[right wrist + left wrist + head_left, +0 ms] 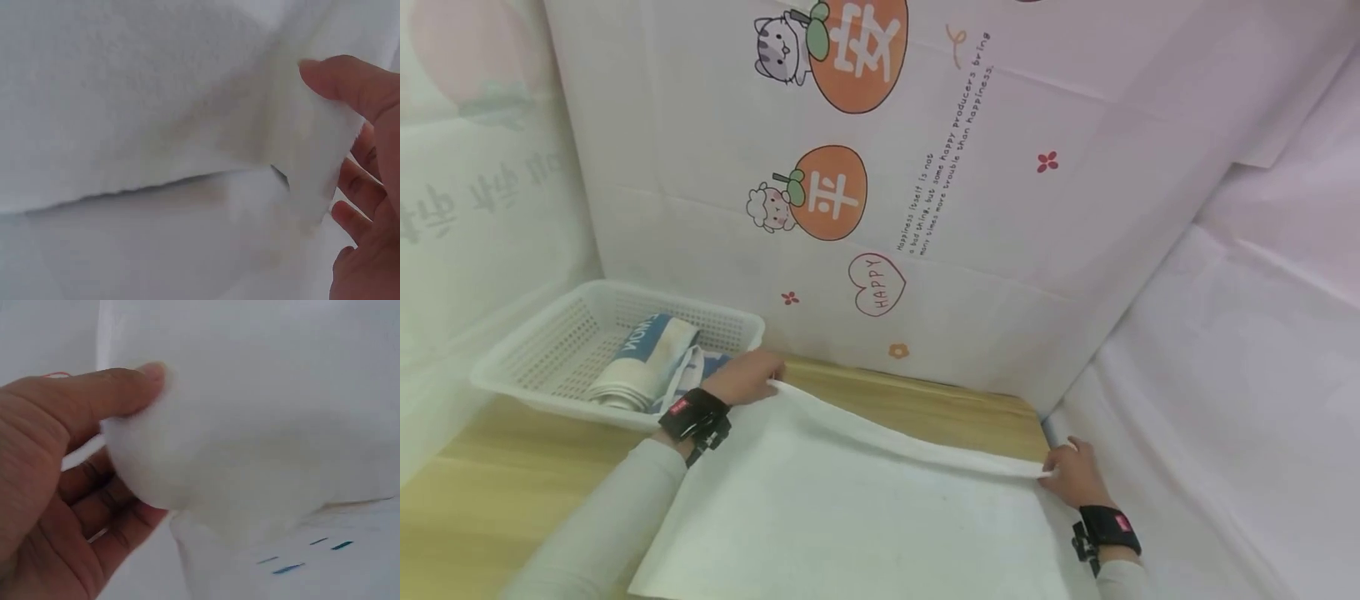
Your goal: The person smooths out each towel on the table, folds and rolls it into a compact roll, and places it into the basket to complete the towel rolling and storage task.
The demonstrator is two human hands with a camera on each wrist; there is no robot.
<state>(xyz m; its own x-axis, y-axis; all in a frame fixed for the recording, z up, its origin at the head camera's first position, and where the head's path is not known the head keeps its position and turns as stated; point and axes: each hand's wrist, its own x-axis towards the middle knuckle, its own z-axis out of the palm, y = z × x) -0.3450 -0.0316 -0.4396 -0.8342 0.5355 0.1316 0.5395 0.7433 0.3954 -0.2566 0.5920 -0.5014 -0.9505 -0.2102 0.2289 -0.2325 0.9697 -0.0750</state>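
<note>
A large white cloth (880,508) spreads across the front of the table, and its far edge is lifted and slightly folded over. At that edge's left corner, my left hand (747,377) pinches the fabric. The left wrist view has the thumb of this hand (81,412) on top of the white cloth (250,394) and the other fingers beneath. My right hand (1073,473) pinches the right corner. Seen from the right wrist, the hand (369,144) has its thumb on the near face of the cloth (156,94), fingers partly hidden behind it.
Beyond my left hand stands a white plastic basket (535,379). It contains a rolled cream-and-blue cloth (643,358) and another blue-and-white fabric piece (688,375). The wooden tabletop (925,408) meets a printed sheet (985,275) at the back. White sheeting (1232,400) hangs on the right.
</note>
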